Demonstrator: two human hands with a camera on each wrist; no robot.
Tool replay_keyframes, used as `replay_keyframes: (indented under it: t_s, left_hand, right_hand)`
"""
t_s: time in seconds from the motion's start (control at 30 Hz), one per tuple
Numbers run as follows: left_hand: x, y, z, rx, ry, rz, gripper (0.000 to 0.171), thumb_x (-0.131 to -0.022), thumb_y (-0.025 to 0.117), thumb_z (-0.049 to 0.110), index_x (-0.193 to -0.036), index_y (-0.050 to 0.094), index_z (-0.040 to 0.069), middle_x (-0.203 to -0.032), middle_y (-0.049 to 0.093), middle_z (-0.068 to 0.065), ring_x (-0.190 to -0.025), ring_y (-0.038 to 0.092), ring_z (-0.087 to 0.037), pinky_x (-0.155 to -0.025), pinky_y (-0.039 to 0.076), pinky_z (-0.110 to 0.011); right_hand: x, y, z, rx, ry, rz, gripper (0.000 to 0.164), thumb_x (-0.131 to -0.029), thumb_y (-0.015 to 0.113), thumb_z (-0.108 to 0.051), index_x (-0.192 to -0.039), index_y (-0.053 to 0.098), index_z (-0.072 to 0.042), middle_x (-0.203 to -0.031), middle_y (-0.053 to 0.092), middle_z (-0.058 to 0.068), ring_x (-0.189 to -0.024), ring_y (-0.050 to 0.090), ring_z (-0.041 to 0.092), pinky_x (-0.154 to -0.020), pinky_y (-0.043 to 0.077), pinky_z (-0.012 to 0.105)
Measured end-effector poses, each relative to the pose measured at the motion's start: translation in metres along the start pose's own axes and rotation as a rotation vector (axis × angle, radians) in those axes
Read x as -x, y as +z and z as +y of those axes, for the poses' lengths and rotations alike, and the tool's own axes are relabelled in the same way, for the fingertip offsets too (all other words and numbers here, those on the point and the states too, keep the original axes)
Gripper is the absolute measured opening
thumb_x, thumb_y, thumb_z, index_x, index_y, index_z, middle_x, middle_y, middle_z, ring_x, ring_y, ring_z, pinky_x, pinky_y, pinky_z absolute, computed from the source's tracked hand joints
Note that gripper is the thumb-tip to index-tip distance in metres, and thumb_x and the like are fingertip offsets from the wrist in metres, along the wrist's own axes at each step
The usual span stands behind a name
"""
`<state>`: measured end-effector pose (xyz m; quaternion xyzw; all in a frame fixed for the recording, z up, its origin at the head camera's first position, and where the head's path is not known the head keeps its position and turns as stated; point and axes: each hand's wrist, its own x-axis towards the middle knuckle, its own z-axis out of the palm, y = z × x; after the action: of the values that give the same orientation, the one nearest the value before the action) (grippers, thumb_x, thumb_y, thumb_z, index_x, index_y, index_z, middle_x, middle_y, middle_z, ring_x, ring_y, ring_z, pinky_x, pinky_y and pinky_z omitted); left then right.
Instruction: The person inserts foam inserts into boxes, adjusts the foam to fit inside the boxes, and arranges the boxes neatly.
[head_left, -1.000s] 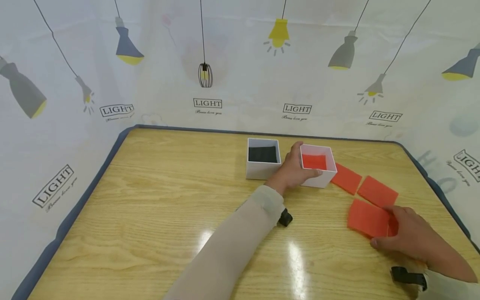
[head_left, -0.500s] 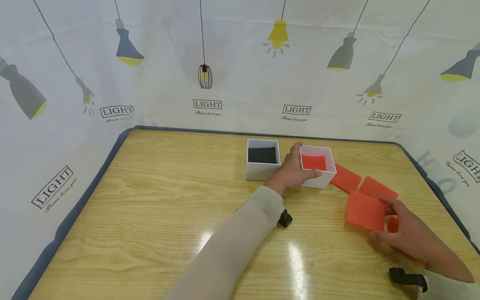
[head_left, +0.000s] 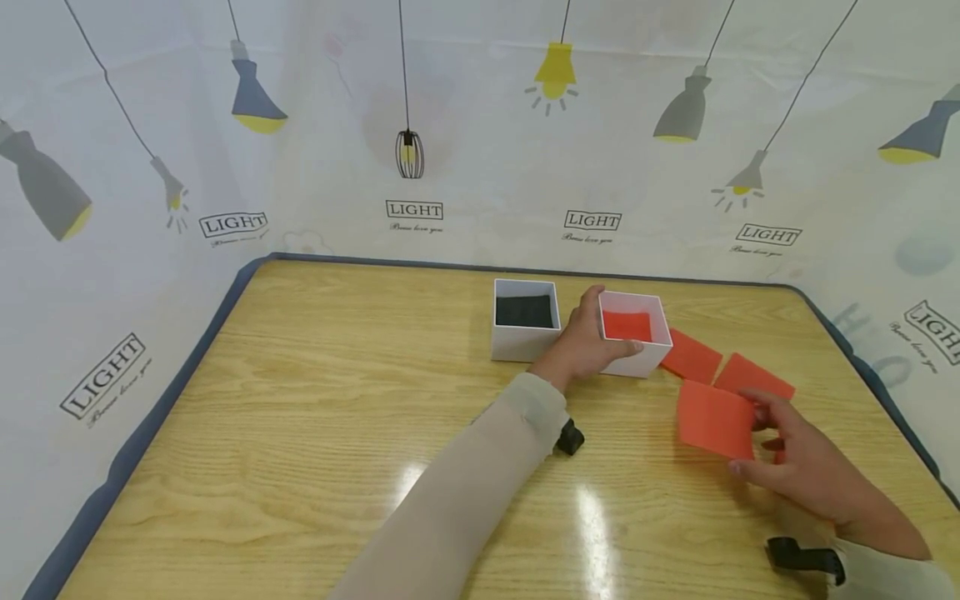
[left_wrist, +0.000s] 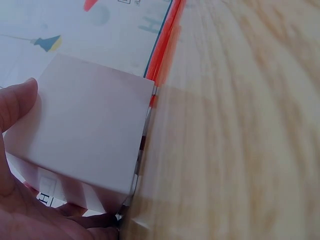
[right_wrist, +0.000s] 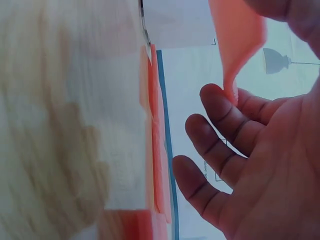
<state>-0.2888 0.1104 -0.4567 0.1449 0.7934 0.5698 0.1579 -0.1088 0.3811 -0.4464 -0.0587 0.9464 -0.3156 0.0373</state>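
My left hand [head_left: 581, 340] grips a small white box [head_left: 637, 362] by its left side, the thumb along the front wall. A red sheet [head_left: 627, 326] lies inside the box. In the left wrist view the box wall [left_wrist: 90, 115] fills the space between thumb and fingers. My right hand [head_left: 813, 467] pinches a red felt square [head_left: 714, 421] by its right edge, raised over the table; it bends softly in the right wrist view. Behind it lie two more red squares, one [head_left: 693, 355] beside the box and the other [head_left: 756, 377] to its right.
A second white box [head_left: 525, 343] holding a dark green or black sheet [head_left: 523, 311] stands left of my left hand. Part of another red piece [head_left: 780, 457] shows beneath my right hand. A fabric wall with printed lamps [head_left: 480, 167] borders the wooden table [head_left: 315, 400].
My right hand has lifted the red felt square off the table and moved it slightly left, toward the box. My left hand stays on the box.
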Motion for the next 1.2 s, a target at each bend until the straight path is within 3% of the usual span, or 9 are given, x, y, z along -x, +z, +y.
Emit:
replay_keyframes:
  t_s: [0.4,0.6,1.0,1.2]
  left_hand:
    - [-0.002,-0.001,-0.001,-0.007,0.005,0.007,0.103,-0.088,0.086,0.032,-0.165,0.019,0.036,-0.146,0.049,0.002,-0.124,0.051,-0.015,-0.11,0.049,-0.042]
    - [-0.002,0.0,-0.001,-0.015,0.003,0.006,0.103,-0.088,0.087,0.032,-0.165,0.018,0.035,-0.146,0.048,0.002,-0.124,0.051,-0.015,-0.109,0.05,-0.041]
    - [-0.002,0.0,-0.004,-0.025,0.017,0.007,0.104,-0.088,0.086,0.032,-0.166,0.017,0.032,-0.148,0.048,0.001,-0.124,0.05,-0.016,-0.108,0.05,-0.039]
    - [-0.001,0.0,-0.003,-0.019,0.027,0.006,0.105,-0.087,0.087,0.036,-0.166,0.018,0.031,-0.147,0.048,0.001,-0.123,0.051,-0.016,-0.106,0.051,-0.038]
  right_hand:
    - [-0.009,0.008,-0.017,-0.013,-0.121,0.046,0.087,-0.086,0.088,-0.011,-0.156,0.036,0.001,-0.121,0.056,0.009,-0.099,0.05,-0.001,-0.077,0.05,0.024]
    - [-0.014,0.001,-0.02,-0.013,-0.139,0.061,0.086,-0.086,0.087,-0.009,-0.155,0.038,0.002,-0.117,0.058,0.004,-0.099,0.052,-0.001,-0.077,0.051,0.024]
    - [-0.043,-0.018,-0.031,0.001,-0.12,0.006,0.085,-0.091,0.083,-0.013,-0.158,0.032,0.001,-0.121,0.056,0.01,-0.098,0.058,0.004,-0.077,0.054,0.023]
    - [-0.062,-0.027,-0.038,-0.006,-0.151,-0.002,0.086,-0.09,0.083,-0.008,-0.159,0.031,0.001,-0.123,0.055,0.011,-0.102,0.053,-0.001,-0.081,0.052,0.018]
